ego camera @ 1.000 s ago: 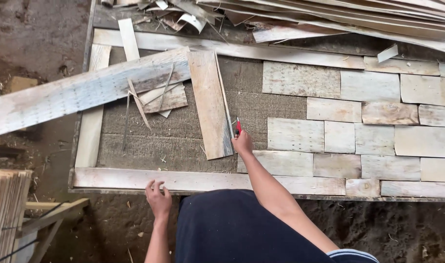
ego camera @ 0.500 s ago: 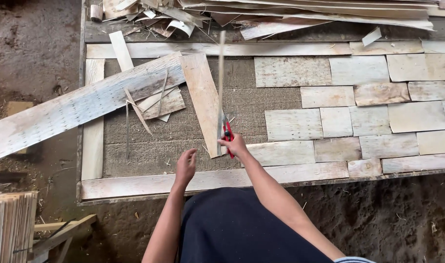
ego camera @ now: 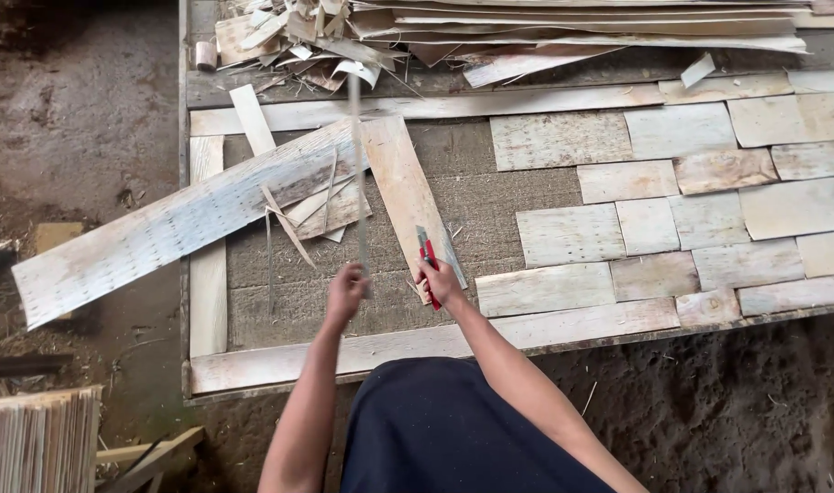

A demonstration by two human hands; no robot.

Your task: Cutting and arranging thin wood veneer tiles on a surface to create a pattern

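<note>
My left hand (ego camera: 346,294) grips the near end of a long thin veneer strip (ego camera: 357,164) that runs away from me toward the scrap pile. My right hand (ego camera: 442,281) holds a red utility knife (ego camera: 427,254) with its blade out, over the near end of a narrow veneer piece (ego camera: 406,196) lying at an angle on the grey board (ego camera: 280,292). Both hands sit close together above the board's near edge strip (ego camera: 280,363). Pale rectangular veneer patches (ego camera: 682,215) cover the board's right half.
A long perforated veneer plank (ego camera: 171,228) lies diagonally over the board's left edge. Offcuts and slivers (ego camera: 312,205) lie near it. A heap of veneer sheets and scraps (ego camera: 490,32) lines the far side. Stacked sheets (ego camera: 34,443) stand at lower left on dirt ground.
My left hand has risen from the near edge strip and taken hold of the thin cut strip. My right hand with the knife has pulled back toward me, off the cut line.
</note>
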